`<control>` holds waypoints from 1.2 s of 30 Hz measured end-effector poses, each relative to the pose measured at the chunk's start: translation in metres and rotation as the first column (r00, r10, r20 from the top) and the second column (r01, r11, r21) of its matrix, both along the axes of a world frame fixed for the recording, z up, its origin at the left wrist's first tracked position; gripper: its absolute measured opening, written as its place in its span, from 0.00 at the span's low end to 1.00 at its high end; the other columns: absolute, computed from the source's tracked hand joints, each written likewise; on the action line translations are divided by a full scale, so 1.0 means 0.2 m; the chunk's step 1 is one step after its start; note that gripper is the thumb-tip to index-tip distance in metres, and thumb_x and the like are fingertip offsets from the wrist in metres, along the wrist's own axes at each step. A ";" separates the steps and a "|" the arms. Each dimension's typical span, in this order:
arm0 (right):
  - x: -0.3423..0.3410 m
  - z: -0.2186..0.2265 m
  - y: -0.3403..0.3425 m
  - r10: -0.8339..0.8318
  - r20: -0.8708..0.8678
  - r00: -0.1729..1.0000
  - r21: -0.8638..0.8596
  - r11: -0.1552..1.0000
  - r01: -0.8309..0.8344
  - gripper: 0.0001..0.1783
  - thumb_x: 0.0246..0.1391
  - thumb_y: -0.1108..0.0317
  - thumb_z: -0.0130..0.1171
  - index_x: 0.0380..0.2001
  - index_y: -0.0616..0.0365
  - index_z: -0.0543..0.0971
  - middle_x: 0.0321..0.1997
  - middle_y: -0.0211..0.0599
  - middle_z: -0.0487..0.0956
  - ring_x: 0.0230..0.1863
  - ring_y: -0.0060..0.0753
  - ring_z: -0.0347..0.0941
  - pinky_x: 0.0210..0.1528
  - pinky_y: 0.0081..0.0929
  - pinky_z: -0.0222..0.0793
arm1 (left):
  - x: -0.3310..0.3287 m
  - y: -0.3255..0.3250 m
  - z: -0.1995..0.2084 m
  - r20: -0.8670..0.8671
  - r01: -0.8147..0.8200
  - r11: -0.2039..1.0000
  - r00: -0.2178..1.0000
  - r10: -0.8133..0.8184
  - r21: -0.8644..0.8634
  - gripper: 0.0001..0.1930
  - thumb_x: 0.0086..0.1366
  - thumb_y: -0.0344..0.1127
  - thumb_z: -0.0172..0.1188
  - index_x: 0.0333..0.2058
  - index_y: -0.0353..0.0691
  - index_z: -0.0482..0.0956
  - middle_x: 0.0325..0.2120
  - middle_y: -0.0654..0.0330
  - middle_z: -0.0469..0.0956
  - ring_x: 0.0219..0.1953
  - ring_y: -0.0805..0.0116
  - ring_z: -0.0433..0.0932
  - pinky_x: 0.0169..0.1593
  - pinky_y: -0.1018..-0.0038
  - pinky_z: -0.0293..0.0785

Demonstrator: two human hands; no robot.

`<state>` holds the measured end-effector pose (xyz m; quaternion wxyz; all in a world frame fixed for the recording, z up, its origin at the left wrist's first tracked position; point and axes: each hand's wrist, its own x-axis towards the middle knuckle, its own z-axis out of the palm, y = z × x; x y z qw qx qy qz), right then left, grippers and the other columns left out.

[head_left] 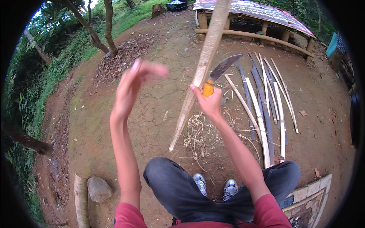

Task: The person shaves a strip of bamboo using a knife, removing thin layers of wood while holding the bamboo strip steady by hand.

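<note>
The knife blade (225, 67) is dark metal with a dull, mottled face; its orange handle (208, 88) looks smooth, though wood or plastic cannot be told. The long strip (207, 53) is pale wood or bamboo, matt and slightly rough along its face. Pale strips (255, 100) on the ground look dry and woody, the dark strips (265, 109) dull grey. Shavings (197, 131) are thin and fibrous. The earth (148, 117) is matt and cracked, the stone (99, 189) rough. Trousers (178, 190) are faded, matt cloth; shoes (200, 183) have a silvery sheen. A black bag (176, 5) is glossy plastic.
</note>
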<state>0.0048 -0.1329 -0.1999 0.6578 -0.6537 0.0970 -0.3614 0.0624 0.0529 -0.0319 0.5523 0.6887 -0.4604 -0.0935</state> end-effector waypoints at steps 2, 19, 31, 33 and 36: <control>0.06 -0.03 -0.01 -0.104 -0.009 0.995 0.036 0.994 0.104 0.16 0.50 0.62 0.66 0.16 0.59 0.76 0.13 0.23 0.72 0.14 0.13 0.62 0.17 0.21 0.56 | -0.12 0.30 -0.29 -0.431 0.397 0.892 0.781 -0.452 -0.217 0.40 0.70 0.59 0.22 0.30 0.30 0.79 0.32 0.42 0.80 0.39 0.49 0.79 0.47 0.55 0.72; 0.01 -0.09 0.22 -0.157 -0.173 0.972 0.724 0.649 0.234 0.15 0.53 0.64 0.63 0.28 0.59 0.68 0.17 0.26 0.66 0.11 0.17 0.60 0.10 0.19 0.53 | -0.05 0.55 -1.52 -0.872 -0.635 0.621 0.457 -0.177 -0.459 0.32 0.65 0.52 0.53 0.61 0.40 0.56 0.66 0.48 0.49 0.66 0.53 0.54 0.66 0.45 0.51; -0.09 -0.16 0.38 0.127 0.025 0.992 0.966 0.253 -0.057 0.17 0.53 0.60 0.64 0.31 0.52 0.66 0.23 0.21 0.61 0.14 0.10 0.54 0.14 0.12 0.52 | 0.00 0.52 -0.77 -0.719 -0.655 0.332 0.684 -0.120 -0.678 0.14 0.64 0.45 0.48 0.26 0.41 0.71 0.38 0.52 0.71 0.44 0.58 0.70 0.51 0.56 0.67; -0.09 -0.11 0.47 0.174 0.063 0.983 0.967 0.232 -0.103 0.17 0.53 0.59 0.65 0.32 0.51 0.66 0.23 0.21 0.61 0.14 0.10 0.54 0.14 0.12 0.52 | 0.05 0.66 -0.71 -0.629 -0.593 0.289 0.777 -0.040 -0.751 0.14 0.63 0.41 0.43 0.19 0.45 0.65 0.22 0.60 0.70 0.27 0.67 0.71 0.37 0.66 0.73; -0.09 -0.04 0.52 0.279 0.045 0.959 0.970 0.218 -0.109 0.15 0.54 0.57 0.62 0.30 0.48 0.66 0.17 0.16 0.60 0.12 0.08 0.53 0.11 0.08 0.49 | -0.03 0.61 -0.47 -0.581 -0.613 0.221 0.790 0.196 -0.759 0.16 0.62 0.40 0.41 0.15 0.50 0.56 0.07 0.70 0.53 0.10 0.77 0.50 0.14 0.77 0.52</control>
